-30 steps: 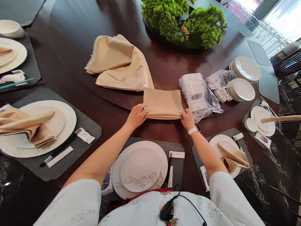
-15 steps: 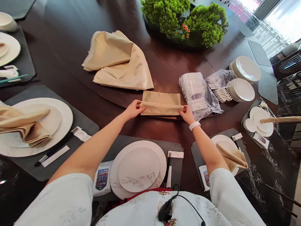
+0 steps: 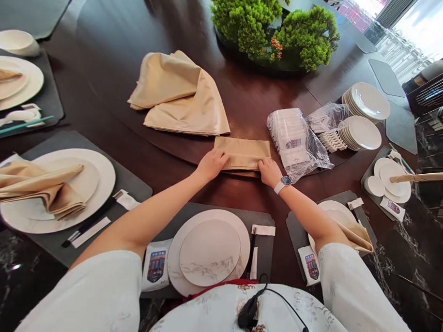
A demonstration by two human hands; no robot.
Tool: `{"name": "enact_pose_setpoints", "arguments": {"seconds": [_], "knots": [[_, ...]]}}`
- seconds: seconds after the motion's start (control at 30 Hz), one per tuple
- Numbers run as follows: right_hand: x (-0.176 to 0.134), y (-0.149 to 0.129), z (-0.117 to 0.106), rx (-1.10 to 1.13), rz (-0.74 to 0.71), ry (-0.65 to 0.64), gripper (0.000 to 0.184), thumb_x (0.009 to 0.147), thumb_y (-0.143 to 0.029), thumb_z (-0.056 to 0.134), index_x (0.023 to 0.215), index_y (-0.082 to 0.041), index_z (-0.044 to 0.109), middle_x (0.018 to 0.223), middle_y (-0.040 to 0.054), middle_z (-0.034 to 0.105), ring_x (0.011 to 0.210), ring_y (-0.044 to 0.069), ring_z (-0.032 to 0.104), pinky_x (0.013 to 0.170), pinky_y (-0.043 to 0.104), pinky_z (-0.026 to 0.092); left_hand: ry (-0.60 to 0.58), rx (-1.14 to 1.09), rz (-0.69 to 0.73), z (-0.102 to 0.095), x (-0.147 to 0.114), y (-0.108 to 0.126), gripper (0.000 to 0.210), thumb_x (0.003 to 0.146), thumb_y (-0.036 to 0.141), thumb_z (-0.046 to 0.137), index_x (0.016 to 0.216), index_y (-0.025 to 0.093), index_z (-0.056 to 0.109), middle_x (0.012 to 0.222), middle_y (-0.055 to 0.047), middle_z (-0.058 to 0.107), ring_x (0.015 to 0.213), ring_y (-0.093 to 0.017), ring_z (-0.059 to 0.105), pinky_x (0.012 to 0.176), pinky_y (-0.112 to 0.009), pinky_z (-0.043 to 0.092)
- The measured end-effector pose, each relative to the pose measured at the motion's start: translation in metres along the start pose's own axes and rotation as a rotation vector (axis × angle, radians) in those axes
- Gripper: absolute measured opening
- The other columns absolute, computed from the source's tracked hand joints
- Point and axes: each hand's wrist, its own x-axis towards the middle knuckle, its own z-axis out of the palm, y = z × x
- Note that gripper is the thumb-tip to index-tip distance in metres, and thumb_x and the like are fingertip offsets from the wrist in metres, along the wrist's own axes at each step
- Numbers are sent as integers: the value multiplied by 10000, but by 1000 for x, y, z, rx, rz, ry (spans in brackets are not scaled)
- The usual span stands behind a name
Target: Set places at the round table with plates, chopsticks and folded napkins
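A beige cloth napkin (image 3: 242,147), folded into a flat strip, lies along the near edge of the raised round tabletop. My left hand (image 3: 212,164) grips its left end from above, fingers curled onto the near fold. At the right end my right hand (image 3: 269,172) is closed on the same fold, its fingertips partly hidden. Behind the strip sits a loosely heaped pile of beige napkins (image 3: 183,97). Nearest to me, a small plate (image 3: 210,251) rests on a larger marbled plate (image 3: 173,264) with no cloth on it.
Right of the napkin are plastic-wrapped packets (image 3: 291,142), white spoons (image 3: 331,140) and stacked plates (image 3: 362,132). A green plant arrangement (image 3: 260,34) stands farther back. Place settings with folded napkins flank me, one at left (image 3: 62,188), another at right (image 3: 354,234).
My hands have turned from pinching the napkin's lifted near fold at its ends to pressing down on it from above. The fold now lies flatter. The view has shifted slightly.
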Motion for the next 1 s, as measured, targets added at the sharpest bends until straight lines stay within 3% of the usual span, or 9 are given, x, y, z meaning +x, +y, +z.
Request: {"name": "enact_pose_setpoints", "arguments": {"seconds": [0.13, 0.3, 0.43, 0.57, 0.67, 0.77, 0.83, 0.9, 1.0], "knots": [[1, -1, -1, -37, -23, -34, 285, 985, -109, 408, 1181, -80, 612, 1167, 221, 621, 1063, 300, 600, 906, 391, 422, -43, -67, 154, 7, 0, -14, 290, 947, 172, 442, 944, 170, 731, 1006, -156, 686, 972, -257, 629, 906, -411, 553], [18, 0, -4, -1, 39, -30, 387, 1022, -98, 272, 1188, -104, 622, 1142, 213, 649, 1095, 293, 614, 903, 382, 449, -31, -131, 86, 13, -4, -15, 325, 924, 449, 569, 966, 161, 714, 1068, -163, 679, 1064, -305, 616, 1002, -471, 525], [31, 8, -9, 133, 151, -6, 333, 969, -64, 341, 1128, -135, 625, 1157, 199, 657, 1100, 293, 622, 901, 377, 473, -94, -72, 26, 10, 2, -9, 249, 838, 337, 638, 1011, 161, 677, 1126, -176, 664, 1124, -335, 602, 1025, -471, 500], [23, 16, -5, 468, 200, 6, 365, 887, -73, 424, 1225, -128, 551, 1010, 140, 680, 898, 264, 639, 848, 375, 500, -125, -133, -34, -16, 16, -22, 305, 782, 234, 585, 1075, 180, 649, 1017, -112, 691, 1005, -282, 644, 932, -386, 516], [1, 12, 3, 812, 62, 58, 610, 812, -66, 406, 1420, -112, 407, 896, 54, 664, 750, 214, 604, 792, 352, 524, -28, -287, -144, -47, 34, -38, 485, 768, 296, 602, 1240, 189, 574, 877, -34, 673, 801, -217, 631, 802, -326, 512], [-22, -5, 10, 945, -118, 159, 718, 761, -75, 393, 1477, -133, 406, 1093, 86, 676, 888, 204, 625, 889, 362, 538, 15, -384, -175, -62, 58, -45, 601, 768, 321, 608, 1342, 176, 499, 853, -6, 659, 743, -183, 597, 790, -308, 502], [-32, -19, 16, 924, -176, 177, 699, 744, -69, 387, 1429, -151, 493, 1249, 117, 649, 1046, 216, 621, 984, 375, 520, -31, -416, -164, -57, 74, -42, 598, 777, 324, 602, 1347, 175, 500, 899, -17, 672, 777, -182, 604, 831, -313, 506], [-35, -30, 24, 887, -163, 156, 659, 730, -52, 383, 1356, -155, 563, 1276, 130, 648, 1126, 223, 610, 1027, 378, 505, -89, -433, -163, -43, 84, -33, 547, 793, 332, 593, 1315, 182, 535, 972, -42, 689, 852, -200, 625, 887, -330, 511], [-31, -34, 41, 873, -30, 124, 610, 705, -42, 406, 1275, -141, 598, 1161, 123, 689, 1032, 220, 636, 961, 361, 528, -43, -393, -224, -19, 82, -12, 470, 810, 340, 604, 1254, 188, 588, 1155, -101, 693, 1057, -263, 634, 1002, -390, 498]]}}
